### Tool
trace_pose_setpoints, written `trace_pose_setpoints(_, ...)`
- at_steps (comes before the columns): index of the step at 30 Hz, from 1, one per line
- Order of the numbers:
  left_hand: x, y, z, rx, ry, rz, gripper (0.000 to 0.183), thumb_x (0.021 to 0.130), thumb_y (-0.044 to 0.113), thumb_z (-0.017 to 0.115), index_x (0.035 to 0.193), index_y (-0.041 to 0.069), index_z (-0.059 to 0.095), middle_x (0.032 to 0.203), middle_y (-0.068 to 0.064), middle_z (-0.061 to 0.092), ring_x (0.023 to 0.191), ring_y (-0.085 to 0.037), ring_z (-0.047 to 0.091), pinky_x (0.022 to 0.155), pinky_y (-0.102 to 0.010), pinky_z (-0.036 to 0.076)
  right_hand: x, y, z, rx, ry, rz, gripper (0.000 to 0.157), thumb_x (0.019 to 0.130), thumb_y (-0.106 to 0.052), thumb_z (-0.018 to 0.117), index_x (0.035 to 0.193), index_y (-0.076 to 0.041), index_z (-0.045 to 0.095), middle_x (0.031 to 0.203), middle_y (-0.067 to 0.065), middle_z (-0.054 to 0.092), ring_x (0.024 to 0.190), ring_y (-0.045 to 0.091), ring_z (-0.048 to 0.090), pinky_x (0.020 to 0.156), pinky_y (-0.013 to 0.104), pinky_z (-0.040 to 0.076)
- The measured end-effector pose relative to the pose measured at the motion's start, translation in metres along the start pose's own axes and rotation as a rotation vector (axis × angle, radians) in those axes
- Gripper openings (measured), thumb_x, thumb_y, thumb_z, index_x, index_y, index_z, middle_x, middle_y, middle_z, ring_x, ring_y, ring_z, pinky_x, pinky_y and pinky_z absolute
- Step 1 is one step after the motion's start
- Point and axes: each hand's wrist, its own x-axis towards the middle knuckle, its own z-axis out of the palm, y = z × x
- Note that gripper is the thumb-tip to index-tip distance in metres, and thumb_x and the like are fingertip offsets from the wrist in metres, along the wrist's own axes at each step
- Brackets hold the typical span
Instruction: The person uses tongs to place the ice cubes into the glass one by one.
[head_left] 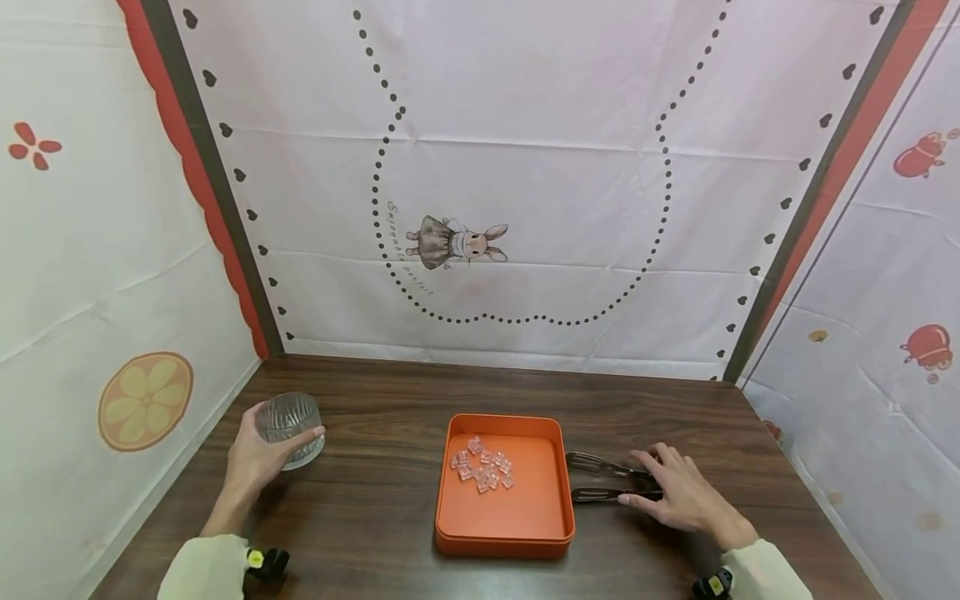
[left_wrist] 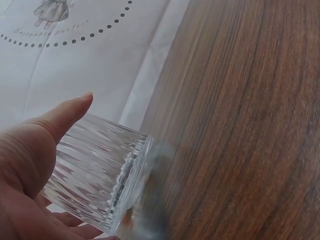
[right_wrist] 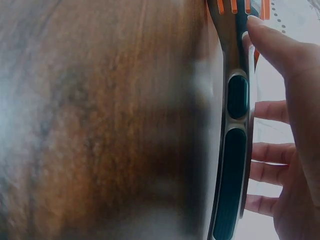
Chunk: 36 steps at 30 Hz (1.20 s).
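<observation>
In the head view my left hand (head_left: 253, 454) grips a clear ribbed glass (head_left: 294, 417) at the left of the table, thumb along its near side and fingers round the far side. The left wrist view shows the glass (left_wrist: 95, 165) from the side, with its base end right at the wood. Over to the right, my right hand (head_left: 686, 493) holds dark slotted tongs (head_left: 600, 495), thumb on one arm and fingers on the other. Their tips are spread beside the orange tray (head_left: 517, 521). Dark green inlays mark the tongs (right_wrist: 237, 100) in the right wrist view.
Several small clear cubes (head_left: 483, 475) lie in the left and middle part of the orange tray. The dark wood table (head_left: 360, 517) is enclosed by printed white cloth (head_left: 525, 192) at the back and on both sides.
</observation>
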Motion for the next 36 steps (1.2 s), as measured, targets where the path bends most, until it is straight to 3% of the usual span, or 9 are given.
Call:
trace_pose_setpoints(6,0.001,0.0,0.001,-0.006,-0.002,-0.02,0.127,0.073,0.054,0.084,0.157,0.005,0.003,0.155,-0.033,0.023,0.139,-0.053,0.026,0.108,-0.067,0.027,0.002,0.001,0.004,0.007,-0.03,0.013,0.072,0.085,-0.067,0.062,0.135,-0.014,0.057,0.105,0.001,0.049,0.093,0.017,0.047,0.079,0.044,0.038)
trace_pose_setpoints(16,0.001,-0.002,0.002,0.003,0.008,-0.031,0.127,0.074,0.055,0.083,0.157,0.005,0.002,0.155,-0.033,0.021,0.14,-0.054,0.024,0.108,-0.067,0.026,0.002,0.002,0.007,0.037,-0.046,0.006,0.07,0.086,-0.065,0.063,0.134,-0.015,0.057,0.114,0.005,0.053,0.105,0.027,0.054,0.089,0.059,0.041)
trace_pose_setpoints(36,-0.001,0.0,0.002,-0.003,0.005,-0.048,0.128,0.073,0.056,0.083,0.157,0.005,0.001,0.155,-0.034,0.022,0.14,-0.054,0.024,0.108,-0.067,0.026,0.003,0.002,0.007,0.022,-0.043,-0.018,0.065,0.086,-0.061,0.066,0.125,-0.009,0.061,0.115,0.01,0.056,0.106,0.031,0.055,0.088,0.06,0.043)
